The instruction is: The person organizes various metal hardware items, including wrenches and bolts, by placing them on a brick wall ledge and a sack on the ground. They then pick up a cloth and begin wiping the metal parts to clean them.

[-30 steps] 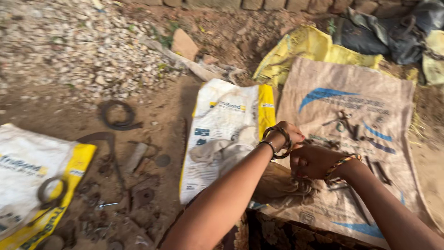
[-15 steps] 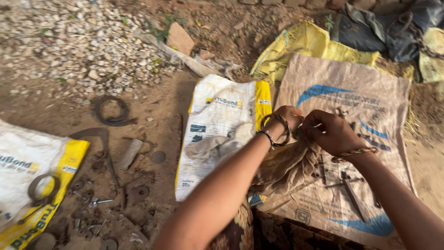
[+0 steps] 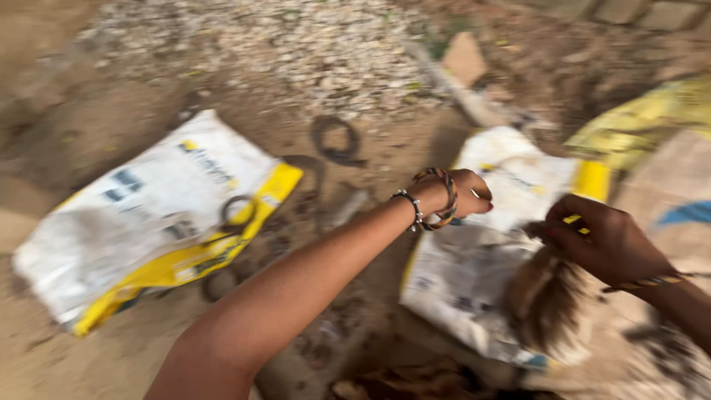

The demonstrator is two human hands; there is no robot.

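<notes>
Pinching a brown fibre bundle (image 3: 544,296), the right hand (image 3: 603,241) hangs beside the loosely curled left hand (image 3: 463,194).

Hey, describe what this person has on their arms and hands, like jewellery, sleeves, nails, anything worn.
Both forearms are bare, with no sleeves in view. The left hand has two wrist pieces: a thin dark-and-white beaded bracelet and a thicker twisted bangle in brown, orange and dark tones. At least one fingernail looks painted red. The right hand wears a thin striped bangle at the wrist. The picture is motion-blurred, so finer detail is unclear.
</notes>
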